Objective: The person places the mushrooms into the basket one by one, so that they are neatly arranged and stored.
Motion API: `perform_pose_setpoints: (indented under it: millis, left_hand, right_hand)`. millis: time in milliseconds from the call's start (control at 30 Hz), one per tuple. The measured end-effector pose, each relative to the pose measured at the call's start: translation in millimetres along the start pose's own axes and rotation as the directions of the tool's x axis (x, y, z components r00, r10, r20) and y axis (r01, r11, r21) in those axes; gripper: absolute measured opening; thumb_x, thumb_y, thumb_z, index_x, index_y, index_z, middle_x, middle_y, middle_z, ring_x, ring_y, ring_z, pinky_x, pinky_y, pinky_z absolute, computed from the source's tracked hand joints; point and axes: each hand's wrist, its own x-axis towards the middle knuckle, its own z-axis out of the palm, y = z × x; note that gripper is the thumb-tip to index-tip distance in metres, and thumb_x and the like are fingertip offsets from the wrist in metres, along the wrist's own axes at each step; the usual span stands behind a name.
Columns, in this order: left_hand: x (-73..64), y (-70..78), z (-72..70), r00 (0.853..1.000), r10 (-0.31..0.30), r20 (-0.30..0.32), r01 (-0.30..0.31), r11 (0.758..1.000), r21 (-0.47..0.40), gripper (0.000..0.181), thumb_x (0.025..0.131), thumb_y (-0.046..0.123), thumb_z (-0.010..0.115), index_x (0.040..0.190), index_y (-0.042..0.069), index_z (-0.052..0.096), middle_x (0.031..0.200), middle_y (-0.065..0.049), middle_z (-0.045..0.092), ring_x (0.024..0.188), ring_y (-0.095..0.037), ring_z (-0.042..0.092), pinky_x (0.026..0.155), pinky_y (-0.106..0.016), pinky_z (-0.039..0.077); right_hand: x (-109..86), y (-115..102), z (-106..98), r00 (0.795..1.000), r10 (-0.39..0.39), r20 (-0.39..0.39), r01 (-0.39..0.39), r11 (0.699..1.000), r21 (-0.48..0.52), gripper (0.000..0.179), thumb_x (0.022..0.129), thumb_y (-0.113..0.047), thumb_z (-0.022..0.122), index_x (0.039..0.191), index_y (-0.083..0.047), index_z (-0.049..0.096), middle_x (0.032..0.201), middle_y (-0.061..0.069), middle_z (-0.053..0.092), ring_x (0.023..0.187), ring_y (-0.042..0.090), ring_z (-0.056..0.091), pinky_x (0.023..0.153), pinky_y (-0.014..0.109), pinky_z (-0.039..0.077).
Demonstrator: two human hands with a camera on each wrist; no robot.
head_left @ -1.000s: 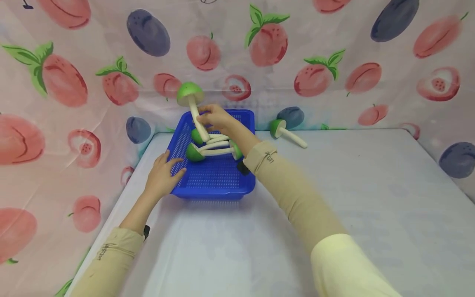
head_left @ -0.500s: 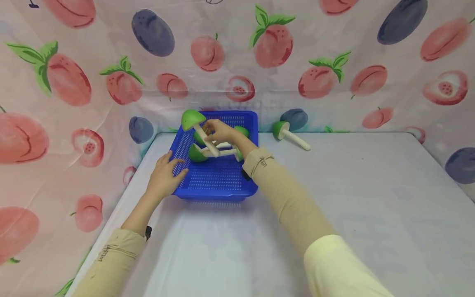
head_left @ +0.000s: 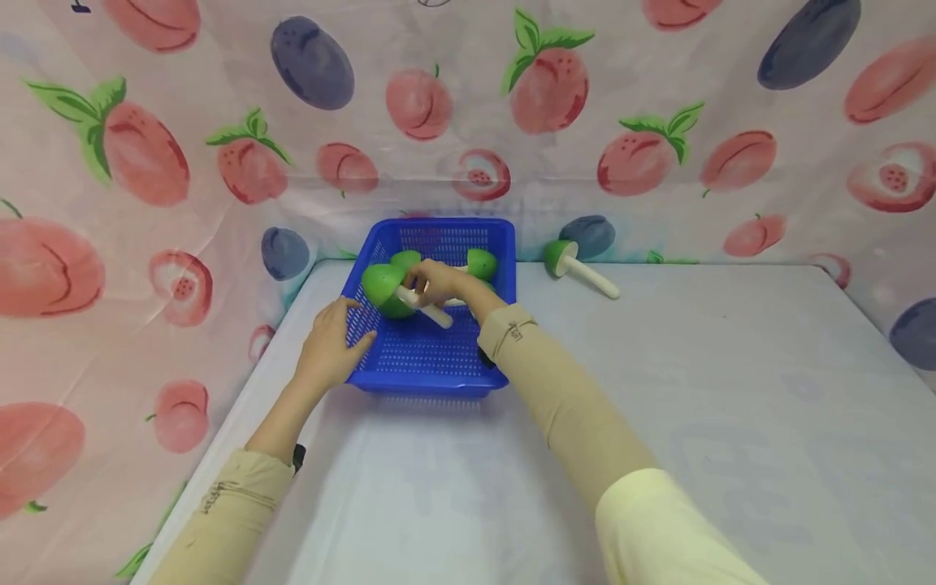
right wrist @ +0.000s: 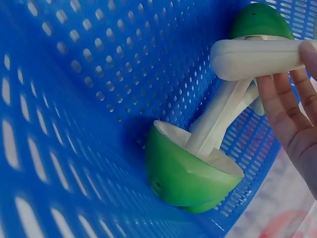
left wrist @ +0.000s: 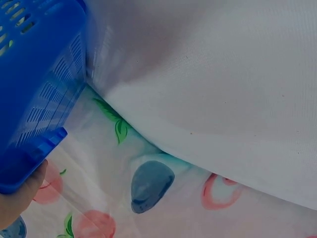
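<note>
In the head view, my right hand pinches the white stem of a toy mushroom, its green cap to the left, low inside a blue plastic basket. Up close in the right wrist view, the held stem lies between thumb and fingers, above other mushrooms. One of these shows a green cap on the basket floor. Farther back in the head view is another green cap. My left hand holds the basket's left rim, thumb over the inside; part of its grip is hidden.
One more mushroom lies on the white table, right of the basket near the back edge. A fruit-printed cloth hangs behind and to the left. The basket stands close to that cloth.
My right hand has lowered its mushroom from above the basket's back left down among the others. The left hand has stayed at the rim, and the view has shifted slightly.
</note>
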Motion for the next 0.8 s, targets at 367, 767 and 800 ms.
perform_pose_setpoints:
  millis: [367, 767, 800]
  left_hand:
    - [-1.2, 2.0, 2.1, 1.0, -0.023, 0.022, 0.023, 1.0, 0.006, 0.071, 0.093, 0.029, 0.054, 0.149, 0.006, 0.018, 0.152, -0.025, 0.026, 0.141, -0.044, 0.02, 0.11, -0.063, 0.022]
    - [-1.7, 2.4, 0.2, 0.999, -0.018, 0.035, 0.017, 1.0, 0.016, 0.07, 0.094, 0.03, 0.053, 0.15, 0.008, 0.017, 0.152, -0.024, 0.025, 0.141, -0.044, 0.019, 0.109, -0.064, 0.022]
    - [-1.7, 2.5, 0.1, 0.999, -0.016, 0.034, 0.016, 1.0, 0.016, 0.07, 0.094, 0.03, 0.053, 0.15, 0.008, 0.017, 0.152, -0.025, 0.025, 0.141, -0.045, 0.019, 0.109, -0.064, 0.022]
  right_hand:
    - [-5.2, 3, 13, 0.979, 0.065, 0.193, -0.037, 0.989, -0.142, 0.04, 0.086, 0.002, 0.062, 0.125, -0.006, 0.056, 0.122, 0.017, 0.058, 0.104, 0.029, 0.061, 0.081, 0.035, 0.056]
    - [-8.4, -4, 24, 0.974, 0.128, 0.186, -0.069, 0.952, -0.298, 0.031, 0.085, 0.0, 0.064, 0.113, -0.012, 0.061, 0.118, 0.004, 0.056, 0.096, 0.018, 0.056, 0.082, 0.03, 0.053]
    - [-9.3, -6, 24, 0.975, 0.142, 0.173, -0.08, 0.943, -0.324, 0.031, 0.084, -0.001, 0.065, 0.113, -0.014, 0.062, 0.116, 0.002, 0.057, 0.095, 0.017, 0.054, 0.086, 0.031, 0.05]
